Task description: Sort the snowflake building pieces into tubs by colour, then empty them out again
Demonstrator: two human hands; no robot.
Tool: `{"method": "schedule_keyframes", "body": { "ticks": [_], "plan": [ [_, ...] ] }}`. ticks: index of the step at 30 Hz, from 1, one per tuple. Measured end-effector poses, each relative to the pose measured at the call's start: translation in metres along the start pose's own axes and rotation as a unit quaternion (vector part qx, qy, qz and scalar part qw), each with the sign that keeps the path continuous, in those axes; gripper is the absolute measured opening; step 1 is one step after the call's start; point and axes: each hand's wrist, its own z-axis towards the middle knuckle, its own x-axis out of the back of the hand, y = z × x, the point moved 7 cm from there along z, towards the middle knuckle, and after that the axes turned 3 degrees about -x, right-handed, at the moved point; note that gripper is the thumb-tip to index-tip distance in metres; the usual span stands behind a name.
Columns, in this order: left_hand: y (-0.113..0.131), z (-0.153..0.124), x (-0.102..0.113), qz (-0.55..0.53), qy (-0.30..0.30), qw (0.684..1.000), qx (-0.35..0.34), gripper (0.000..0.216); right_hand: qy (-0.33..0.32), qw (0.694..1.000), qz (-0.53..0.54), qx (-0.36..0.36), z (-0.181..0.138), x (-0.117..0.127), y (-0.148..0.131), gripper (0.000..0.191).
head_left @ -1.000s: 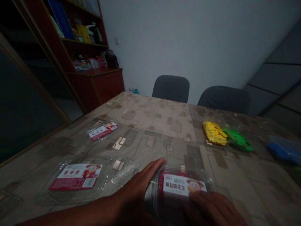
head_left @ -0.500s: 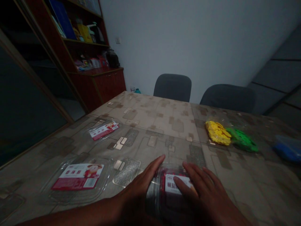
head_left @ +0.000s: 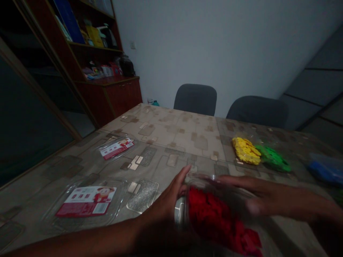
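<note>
A clear plastic box holding red pieces (head_left: 217, 217) is tilted toward me at the table's front edge. My left hand (head_left: 166, 203) grips its left side, thumb pointing up along the wall. My right hand (head_left: 270, 196), blurred by motion, is at the right side, its fingers along the far rim. Between its thumb and fingers is the clear lid (head_left: 238, 196), raised off the red pieces. The exact shape of the pieces is hard to make out in the dim light.
Two clear lids with red-and-white labels lie at left, one near (head_left: 85, 201), one farther back (head_left: 117, 148). Bagged yellow pieces (head_left: 245, 150), green pieces (head_left: 273, 158) and a box of blue pieces (head_left: 325, 169) are at right. Grey chairs (head_left: 195, 98) stand behind the patterned table (head_left: 187, 130).
My right hand has moved right from on top of the labelled lid and lifted it aside. The red pieces are now uncovered. My left hand stays on the box.
</note>
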Motion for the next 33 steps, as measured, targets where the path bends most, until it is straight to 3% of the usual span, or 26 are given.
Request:
{"method": "schedule_keyframes", "body": {
  "ticks": [4, 9, 12, 18, 24, 29, 33],
  "plan": [
    [0.006, 0.009, 0.003, -0.037, 0.016, 0.999, 0.008, 0.135, -0.040, 0.997, 0.057, -0.016, 0.007, 0.012, 0.012, 0.054],
    [0.001, 0.012, 0.004, -0.043, -0.004, 0.999, 0.011, 0.140, -0.019, 0.996, 0.078, -0.026, 0.008, 0.022, 0.024, 0.047],
    [-0.001, 0.013, 0.006, -0.055, -0.007, 0.998, 0.006, 0.140, -0.047, 0.988, 0.140, -0.045, 0.007, 0.019, 0.028, 0.046],
    [-0.001, 0.013, 0.003, -0.081, -0.015, 0.996, 0.020, 0.138, -0.053, 0.973, 0.206, -0.084, 0.009, 0.013, 0.026, 0.066],
    [0.001, 0.014, 0.002, -0.097, -0.011, 0.995, 0.030, 0.138, -0.058, 0.953, 0.282, -0.092, 0.005, 0.013, 0.037, 0.060],
    [0.003, 0.014, 0.005, -0.084, -0.009, 0.996, 0.028, 0.138, -0.042, 0.948, 0.301, -0.092, 0.005, 0.016, 0.043, 0.058],
    [0.006, 0.014, 0.007, -0.075, -0.001, 0.997, 0.024, 0.137, -0.046, 0.965, 0.243, -0.086, 0.009, 0.017, 0.038, 0.057]
  ]
}}
